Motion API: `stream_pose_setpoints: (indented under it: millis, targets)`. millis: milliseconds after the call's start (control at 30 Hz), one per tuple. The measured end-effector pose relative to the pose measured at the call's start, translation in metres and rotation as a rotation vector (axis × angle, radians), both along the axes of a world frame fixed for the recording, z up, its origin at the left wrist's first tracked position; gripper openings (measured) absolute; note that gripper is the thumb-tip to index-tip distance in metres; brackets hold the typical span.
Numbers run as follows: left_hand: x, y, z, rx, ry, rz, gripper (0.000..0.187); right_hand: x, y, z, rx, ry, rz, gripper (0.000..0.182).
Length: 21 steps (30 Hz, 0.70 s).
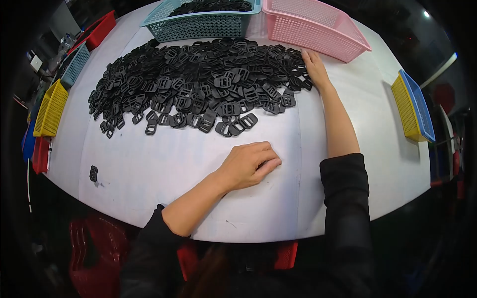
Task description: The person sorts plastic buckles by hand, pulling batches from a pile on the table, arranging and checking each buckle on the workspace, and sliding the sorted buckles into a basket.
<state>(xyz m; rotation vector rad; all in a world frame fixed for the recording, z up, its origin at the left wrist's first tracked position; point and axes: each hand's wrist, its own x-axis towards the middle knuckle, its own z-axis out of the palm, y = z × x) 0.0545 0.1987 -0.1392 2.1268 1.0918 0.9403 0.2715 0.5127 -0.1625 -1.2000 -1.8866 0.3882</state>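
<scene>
On the tabletop [149, 166] we note left hand [248, 165] near, fingers loosely curled, any hold hidden; right hand [316, 70] far, fingers extended, gripping nothing visible, at black buckle pile's [194, 79] right edge.

Black sleeves [348, 213], the right with a broad cuff [344, 171], bare forearms [341, 119].

Bright centre, dark, perhaps blurred edges.

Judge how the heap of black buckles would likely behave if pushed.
The heap of black buckles would probably slide apart and spread rather than shift as one block, since its pieces lie loose and overlapping. They look fairly stiff, holding crisp slotted outlines. Being flat, they seem unlikely to roll.
</scene>
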Motion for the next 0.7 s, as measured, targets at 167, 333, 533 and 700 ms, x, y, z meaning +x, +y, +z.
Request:
stream_pose_setpoints:
  millis: [167, 333, 533, 700]
  targets:
    - [-0.002, 0.001, 0.0, -0.045, -0.045, 0.001, 0.01, -0.013, 0.04, -0.002, -0.096, -0.207, 0.123, 0.059]
    - [0.001, 0.001, -0.002, 0.006, -0.026, 0.037, 0.011, -0.009, 0.0, -0.006, -0.243, 0.041, 0.237, 0.057]
    - [0.006, -0.003, -0.007, 0.111, -0.021, 0.088, 0.011, -0.035, -0.112, 0.001, -0.144, 0.047, -0.011, 0.053]
    - [0.011, -0.019, -0.007, 0.221, 0.069, 0.184, 0.012, -0.06, -0.187, -0.012, -0.031, 0.032, -0.048, 0.035]
